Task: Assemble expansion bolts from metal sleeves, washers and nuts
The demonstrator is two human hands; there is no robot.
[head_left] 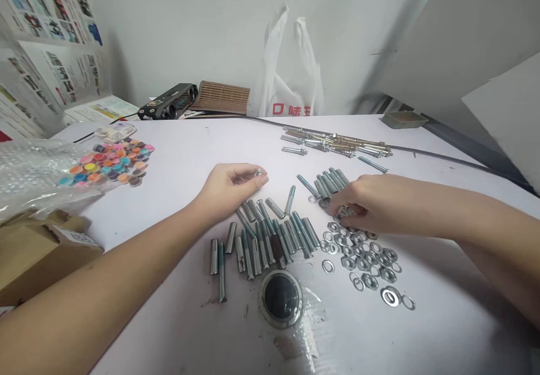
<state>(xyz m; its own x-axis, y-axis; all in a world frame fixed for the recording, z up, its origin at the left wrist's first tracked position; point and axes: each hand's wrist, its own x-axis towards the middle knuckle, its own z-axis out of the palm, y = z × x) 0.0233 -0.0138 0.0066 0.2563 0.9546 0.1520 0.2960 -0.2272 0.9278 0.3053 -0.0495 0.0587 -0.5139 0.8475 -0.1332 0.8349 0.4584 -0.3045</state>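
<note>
My left hand [235, 188] is closed in a pinch above the table. A small shiny metal piece [259, 172], perhaps the end of a bolt, shows between the thumb and index finger; most of it is hidden. Below lie steel expansion sleeves [256, 257] and threaded cone bolts [301, 230] in loose rows. My right hand [358, 203] reaches down into loose nuts [363, 263] and flat washers [328, 266], its fingers curled together. What those fingertips grip is hidden. More sleeves [331, 181] lie just beyond that hand.
Assembled anchor bolts [337, 143] are heaped at the back right. A round dark disc [281, 298] is taped at the front. Coloured discs [113, 161], clear plastic wrap [37, 167] and a cardboard box [42, 257] occupy the left. A white bag [291, 71] hangs behind.
</note>
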